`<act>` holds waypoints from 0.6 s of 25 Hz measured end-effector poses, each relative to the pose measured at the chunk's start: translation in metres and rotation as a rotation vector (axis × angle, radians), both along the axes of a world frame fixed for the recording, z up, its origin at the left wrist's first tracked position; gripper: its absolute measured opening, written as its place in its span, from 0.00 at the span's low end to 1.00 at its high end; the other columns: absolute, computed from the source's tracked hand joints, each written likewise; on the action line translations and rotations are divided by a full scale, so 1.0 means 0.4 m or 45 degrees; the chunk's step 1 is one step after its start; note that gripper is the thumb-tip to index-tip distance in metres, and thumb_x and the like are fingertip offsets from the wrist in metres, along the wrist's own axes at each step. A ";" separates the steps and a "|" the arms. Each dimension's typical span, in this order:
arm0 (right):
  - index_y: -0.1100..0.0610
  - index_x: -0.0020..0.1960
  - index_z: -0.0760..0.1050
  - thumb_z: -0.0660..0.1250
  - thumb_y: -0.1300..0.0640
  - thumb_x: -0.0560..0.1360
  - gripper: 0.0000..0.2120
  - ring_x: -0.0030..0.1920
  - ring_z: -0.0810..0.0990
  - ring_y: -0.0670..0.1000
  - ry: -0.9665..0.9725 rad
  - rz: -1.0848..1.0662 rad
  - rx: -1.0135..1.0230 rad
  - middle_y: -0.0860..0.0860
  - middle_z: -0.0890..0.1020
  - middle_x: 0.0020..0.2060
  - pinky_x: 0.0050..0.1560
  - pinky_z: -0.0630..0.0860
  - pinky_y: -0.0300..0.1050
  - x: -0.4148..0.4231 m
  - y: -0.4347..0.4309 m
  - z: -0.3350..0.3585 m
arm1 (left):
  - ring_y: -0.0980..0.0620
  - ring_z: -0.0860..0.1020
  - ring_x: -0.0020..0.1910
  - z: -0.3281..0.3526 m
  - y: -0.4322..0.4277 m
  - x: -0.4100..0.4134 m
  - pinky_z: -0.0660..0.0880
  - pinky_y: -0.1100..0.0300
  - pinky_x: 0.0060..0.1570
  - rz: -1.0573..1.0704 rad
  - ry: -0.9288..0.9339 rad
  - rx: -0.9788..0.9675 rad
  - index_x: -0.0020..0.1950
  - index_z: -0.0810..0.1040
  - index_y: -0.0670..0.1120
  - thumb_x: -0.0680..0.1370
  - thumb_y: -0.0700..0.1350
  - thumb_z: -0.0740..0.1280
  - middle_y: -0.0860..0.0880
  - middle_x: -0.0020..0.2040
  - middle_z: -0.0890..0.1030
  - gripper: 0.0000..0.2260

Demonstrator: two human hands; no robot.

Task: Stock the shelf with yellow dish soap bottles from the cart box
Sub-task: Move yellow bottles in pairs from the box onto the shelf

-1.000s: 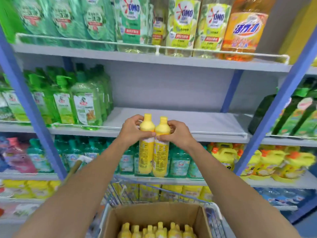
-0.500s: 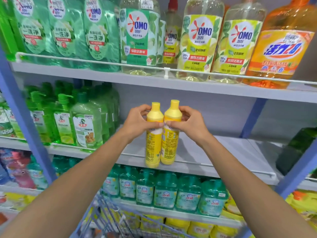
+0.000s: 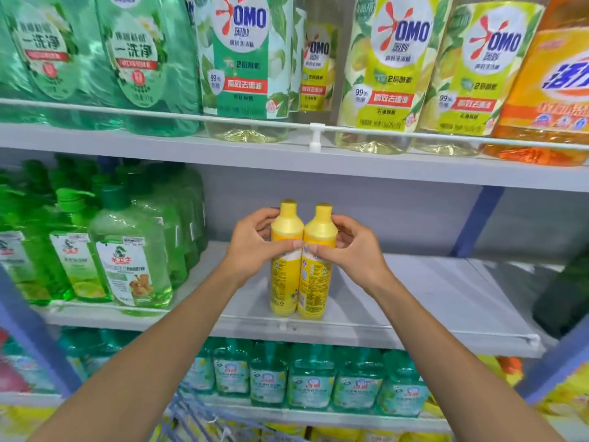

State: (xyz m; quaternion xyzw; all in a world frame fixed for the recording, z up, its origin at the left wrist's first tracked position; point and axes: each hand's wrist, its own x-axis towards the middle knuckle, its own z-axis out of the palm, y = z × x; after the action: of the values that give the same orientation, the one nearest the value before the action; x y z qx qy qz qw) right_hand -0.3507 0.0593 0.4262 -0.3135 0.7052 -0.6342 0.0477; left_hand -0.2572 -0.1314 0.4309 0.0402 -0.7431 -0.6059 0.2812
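Two yellow dish soap bottles stand upright side by side, touching, at the front of the grey middle shelf (image 3: 414, 301). My left hand (image 3: 255, 247) grips the left bottle (image 3: 285, 282) around its shoulder. The right bottle (image 3: 314, 285) is held the same way by my right hand (image 3: 347, 250). Both bottle bases sit just behind the shelf's front rail, and I cannot tell whether they rest fully on the shelf. The cart box is out of view; only a bit of the cart's wire rim (image 3: 197, 422) shows at the bottom.
Green dish soap bottles (image 3: 127, 250) fill the left part of the same shelf. To the right of the yellow bottles lies bare shelf, with a dark green bottle (image 3: 567, 291) at the far right. Large bottles (image 3: 382, 68) crowd the shelf above; teal bottles (image 3: 312, 378) line the one below.
Both hands have carried the two yellow bottles up and forward from over the cart box to the front of the middle shelf. The view has closed in on the shelves.
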 end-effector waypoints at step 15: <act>0.53 0.69 0.74 0.78 0.55 0.72 0.28 0.61 0.82 0.44 -0.066 -0.108 -0.034 0.45 0.84 0.60 0.62 0.79 0.41 0.073 0.025 -0.180 | 0.54 0.83 0.56 -0.204 0.014 0.046 0.79 0.51 0.60 -0.015 -0.194 0.046 0.63 0.75 0.49 0.66 0.46 0.83 0.51 0.57 0.85 0.29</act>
State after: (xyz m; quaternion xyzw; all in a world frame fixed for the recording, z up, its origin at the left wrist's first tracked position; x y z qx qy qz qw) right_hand -0.3215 0.0694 0.3542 -0.2673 0.7079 -0.6529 0.0350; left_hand -0.2389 -0.1257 0.3493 0.0867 -0.7516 -0.6160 0.2194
